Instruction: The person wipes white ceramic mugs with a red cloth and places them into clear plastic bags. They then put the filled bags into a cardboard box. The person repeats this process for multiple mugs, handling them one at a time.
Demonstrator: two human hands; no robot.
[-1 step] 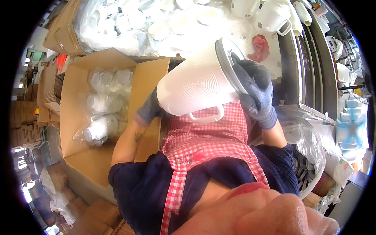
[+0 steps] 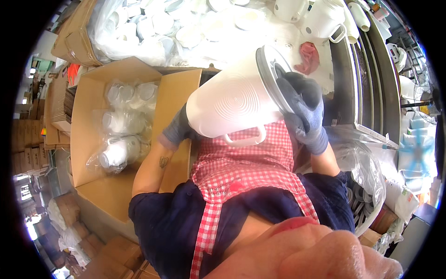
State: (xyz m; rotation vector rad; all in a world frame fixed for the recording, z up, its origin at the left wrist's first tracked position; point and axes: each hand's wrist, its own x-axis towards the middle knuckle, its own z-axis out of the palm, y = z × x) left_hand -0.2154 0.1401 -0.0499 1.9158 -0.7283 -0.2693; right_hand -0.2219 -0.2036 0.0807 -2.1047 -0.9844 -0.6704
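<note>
A large white plastic jug with ringed ridges on its side and a loop handle lies tilted on its side in front of my chest. Its round grey-rimmed lid faces right. In a grey work glove, my left hand is closed against the jug's base end, its fingers mostly hidden behind it. My right hand, gloved the same way, grips the lid end, fingers bent over the lid and its rim.
To the left, an opened cardboard box holds several white jugs wrapped in clear plastic. Ahead, white lids are heaped on a worktable beside a pink cloth. More white jugs stand at the far right, near a metal-railed rack.
</note>
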